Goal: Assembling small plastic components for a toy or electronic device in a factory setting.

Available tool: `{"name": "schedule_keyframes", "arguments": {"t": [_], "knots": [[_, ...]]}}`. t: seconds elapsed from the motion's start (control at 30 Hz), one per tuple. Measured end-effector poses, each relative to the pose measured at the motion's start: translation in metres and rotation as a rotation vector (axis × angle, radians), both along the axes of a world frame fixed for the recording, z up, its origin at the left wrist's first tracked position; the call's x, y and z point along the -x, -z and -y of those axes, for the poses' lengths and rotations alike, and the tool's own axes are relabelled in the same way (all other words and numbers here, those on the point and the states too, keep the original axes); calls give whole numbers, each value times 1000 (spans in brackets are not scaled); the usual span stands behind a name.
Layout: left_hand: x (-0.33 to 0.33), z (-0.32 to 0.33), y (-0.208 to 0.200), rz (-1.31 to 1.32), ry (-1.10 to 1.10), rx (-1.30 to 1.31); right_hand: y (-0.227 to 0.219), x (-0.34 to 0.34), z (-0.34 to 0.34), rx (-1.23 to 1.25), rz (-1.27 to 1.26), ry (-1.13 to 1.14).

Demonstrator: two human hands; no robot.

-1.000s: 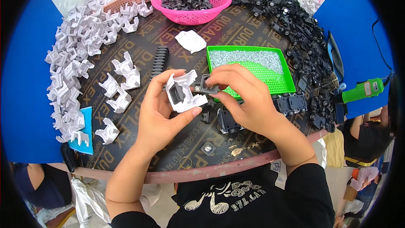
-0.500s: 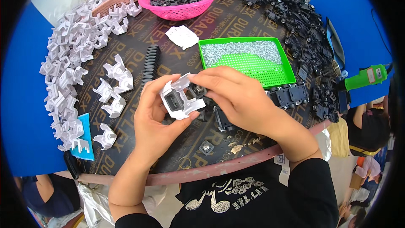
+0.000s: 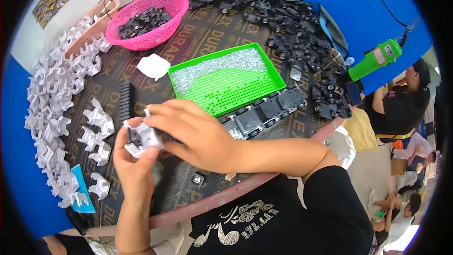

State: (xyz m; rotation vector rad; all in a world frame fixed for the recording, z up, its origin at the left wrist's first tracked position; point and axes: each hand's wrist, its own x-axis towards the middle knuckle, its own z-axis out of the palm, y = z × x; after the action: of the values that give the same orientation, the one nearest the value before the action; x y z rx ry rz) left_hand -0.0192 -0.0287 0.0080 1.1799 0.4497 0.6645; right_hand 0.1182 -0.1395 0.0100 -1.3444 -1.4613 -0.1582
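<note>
My left hand (image 3: 134,172) is closed around a small white plastic housing (image 3: 150,137), its thumb along the lower edge. Bent over the housing from the right, my right hand (image 3: 203,137) grips its upper edge with the fingertips. Dark parts show inside the housing; the black piece with a round metal centre is no longer distinct, hidden by fingers or inside. A similar square black piece (image 3: 197,179) lies on the table near its front edge. Right of my hands stands a row of black car-like chassis (image 3: 262,115).
White housings (image 3: 49,108) pile up at the left, black chassis (image 3: 292,38) at the back and right. A green tray (image 3: 222,89) holds small metal pins. Behind are a pink basket (image 3: 146,42) of black parts and a ribbed black stack (image 3: 126,101). A green power screwdriver (image 3: 375,61) hangs right.
My view has swung to the right. The housing has been turned in my left hand, and my right fingers, which held the black piece beside it, now press onto the housing.
</note>
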Motion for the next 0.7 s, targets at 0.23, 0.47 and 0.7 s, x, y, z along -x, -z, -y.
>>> {"name": "schedule_keyframes", "arguments": {"t": [0.23,0.47,0.7], "knots": [[-12,9,2,101,252,152,-6,-21,16,10,211,86],[-1,2,-11,133,211,238,-57,-127,60,459,397,534],[-9,10,-15,91,266,146,1,-248,172,1158,63,1060]]}}
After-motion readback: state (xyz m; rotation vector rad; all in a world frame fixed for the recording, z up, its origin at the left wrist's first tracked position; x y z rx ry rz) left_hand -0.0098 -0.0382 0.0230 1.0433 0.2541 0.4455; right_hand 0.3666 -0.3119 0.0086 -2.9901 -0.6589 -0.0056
